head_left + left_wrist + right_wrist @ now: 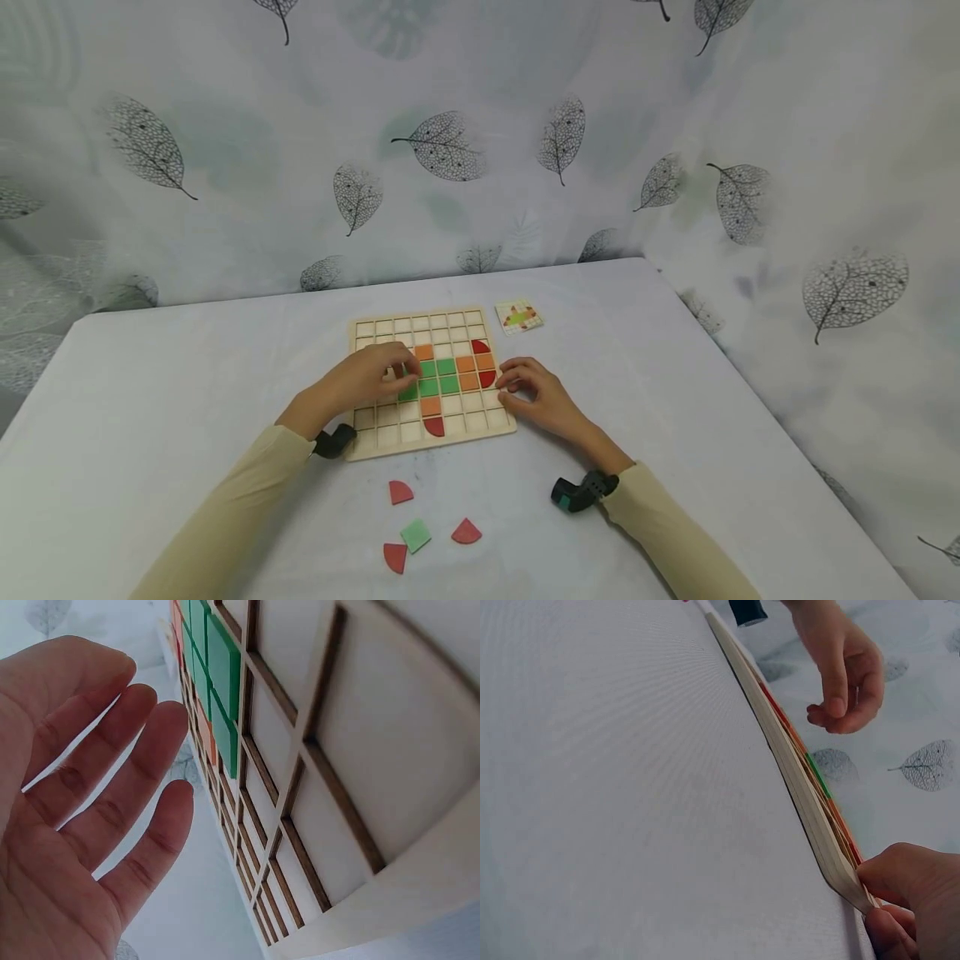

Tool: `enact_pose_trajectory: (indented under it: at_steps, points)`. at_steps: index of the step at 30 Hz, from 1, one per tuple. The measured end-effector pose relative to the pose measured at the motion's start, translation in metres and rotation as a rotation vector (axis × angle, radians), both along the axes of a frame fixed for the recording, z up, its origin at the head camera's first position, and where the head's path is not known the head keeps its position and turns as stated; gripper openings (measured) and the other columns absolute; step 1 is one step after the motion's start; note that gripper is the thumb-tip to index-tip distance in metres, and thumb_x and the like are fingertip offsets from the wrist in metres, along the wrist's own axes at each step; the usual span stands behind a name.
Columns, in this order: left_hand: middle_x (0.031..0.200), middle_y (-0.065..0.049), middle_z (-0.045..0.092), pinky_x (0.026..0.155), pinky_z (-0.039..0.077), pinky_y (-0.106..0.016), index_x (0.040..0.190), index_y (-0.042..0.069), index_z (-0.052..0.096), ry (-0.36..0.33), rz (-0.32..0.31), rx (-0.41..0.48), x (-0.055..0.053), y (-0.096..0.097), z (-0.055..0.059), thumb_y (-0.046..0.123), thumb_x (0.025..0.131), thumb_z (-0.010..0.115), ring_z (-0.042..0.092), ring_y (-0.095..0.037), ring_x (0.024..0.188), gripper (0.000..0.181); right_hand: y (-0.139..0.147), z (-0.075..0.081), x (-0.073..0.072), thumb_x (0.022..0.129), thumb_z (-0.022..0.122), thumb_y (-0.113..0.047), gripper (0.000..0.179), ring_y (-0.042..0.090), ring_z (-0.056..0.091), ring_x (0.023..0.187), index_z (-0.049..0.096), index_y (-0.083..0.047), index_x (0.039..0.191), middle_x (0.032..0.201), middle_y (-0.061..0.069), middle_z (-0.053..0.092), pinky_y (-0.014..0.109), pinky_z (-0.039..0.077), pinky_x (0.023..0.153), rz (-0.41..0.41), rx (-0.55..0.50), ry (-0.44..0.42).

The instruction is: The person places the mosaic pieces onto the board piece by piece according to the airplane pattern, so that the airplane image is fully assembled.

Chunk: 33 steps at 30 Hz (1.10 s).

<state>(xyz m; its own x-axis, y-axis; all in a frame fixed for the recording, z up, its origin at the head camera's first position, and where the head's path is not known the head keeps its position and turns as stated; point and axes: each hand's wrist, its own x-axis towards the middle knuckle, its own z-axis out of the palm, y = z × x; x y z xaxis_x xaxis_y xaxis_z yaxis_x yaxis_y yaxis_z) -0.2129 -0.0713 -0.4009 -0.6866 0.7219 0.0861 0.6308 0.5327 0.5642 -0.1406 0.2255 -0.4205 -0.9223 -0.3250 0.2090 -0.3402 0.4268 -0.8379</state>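
Note:
A wooden grid board (480,425) lies on the table, with green squares (427,387), orange squares (466,364) and red quarter-circle pieces (434,427) set in its cells. Over its left half hovers my left hand (372,372), fingers loosely bent. In the left wrist view this hand (97,772) holds nothing, and its fingertips are apart from the board. My right hand (536,396) is at the board's right edge. The right wrist view has that hand (922,900) gripping the edge near a corner between thumb and finger.
Nearer than the board lie loose pieces: red quarter circles (467,532) and a green square (416,536). A small pattern card (519,317) rests beyond the board's far right corner. Leaf-printed cloth (450,208) hangs behind the white table (187,375).

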Motion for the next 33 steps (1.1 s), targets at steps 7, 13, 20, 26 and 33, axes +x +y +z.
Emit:
enact_pose_trajectory:
  at_steps: [7,13,20,26,33]
  points:
    - [0.093,0.010,0.064,0.075,0.051,-0.029,0.098,0.015,0.069,0.004,-0.040,-0.005,0.013,-0.001,0.000,0.018,0.093,0.066,0.058,-0.007,0.084,0.007,0.011,-0.026,-0.013,0.087,0.070,-0.002,0.014,0.029,0.061,0.100,0.067,0.000,0.101,0.123,0.018,0.056,0.035,0.051,0.090,-0.005,-0.004,0.015]
    - [0.092,0.011,0.062,0.072,0.050,-0.028,0.098,0.016,0.070,-0.033,-0.096,-0.004,0.022,-0.003,0.004,0.017,0.093,0.067,0.055,-0.005,0.081,0.007,0.013,-0.038,-0.017,0.087,0.071,-0.003,0.015,0.027,0.061,0.101,0.068,-0.002,0.102,0.126,0.017,0.055,0.035,0.050,0.090,-0.013,-0.001,0.007]
    - [0.092,0.013,0.062,0.075,0.051,-0.027,0.099,0.017,0.071,-0.066,-0.131,-0.030,0.033,-0.007,0.005,0.016,0.091,0.068,0.056,-0.005,0.082,0.008,0.006,-0.018,-0.008,0.087,0.067,0.005,0.016,0.036,0.060,0.101,0.065,0.008,0.102,0.124,0.026,0.054,0.045,0.049,0.090,-0.012,0.010,0.004]
    - [0.093,0.010,0.064,0.076,0.052,-0.027,0.098,0.015,0.071,-0.112,-0.179,-0.036,0.043,-0.010,0.007,0.015,0.089,0.070,0.058,-0.005,0.082,0.009,0.002,-0.002,-0.002,0.087,0.067,0.006,0.015,0.038,0.060,0.100,0.065,0.009,0.101,0.122,0.027,0.054,0.042,0.050,0.090,-0.004,0.009,0.009]
    - [0.096,0.008,0.065,0.074,0.051,-0.025,0.101,0.015,0.070,-0.152,-0.245,-0.031,0.053,-0.014,0.004,0.022,0.081,0.080,0.059,-0.005,0.079,0.024,0.003,-0.003,-0.001,0.087,0.067,0.004,0.016,0.035,0.060,0.102,0.065,0.009,0.102,0.124,0.026,0.054,0.044,0.050,0.091,-0.005,0.005,-0.024]
